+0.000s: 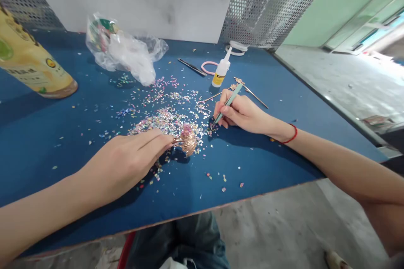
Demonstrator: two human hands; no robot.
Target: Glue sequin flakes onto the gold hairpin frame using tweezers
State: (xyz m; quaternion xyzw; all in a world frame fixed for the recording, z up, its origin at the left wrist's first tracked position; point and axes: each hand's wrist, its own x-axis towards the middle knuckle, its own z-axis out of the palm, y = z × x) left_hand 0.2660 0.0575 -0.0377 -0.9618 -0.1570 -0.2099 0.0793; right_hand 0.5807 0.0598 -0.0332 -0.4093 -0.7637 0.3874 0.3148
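My left hand [132, 157] is closed around the stem of a gold ornament [189, 142], which has pink pieces on its upper side. It holds the ornament just above the blue table [195, 195]. A pair of green tweezers [232, 100] is pinched in my right hand [241, 111], the tips pointing down at the scattered chips. Small, shiny, multicoloured chips [164, 118] lie in a loose spread between and beyond my hands. Beyond my right hand lie gold hairpin-like sticks [255, 97] with decorated ends. Whether the tweezers grip a chip is too small to tell.
A glue bottle [221, 70] stands upright behind my right hand, near a pink ring [208, 67] and a dark pen-like tool [192, 67]. Clear plastic bags [132, 54] lie at the back left. A yellow bottle [34, 59] stands at the left. A metal panel [139, 0] closes the back.
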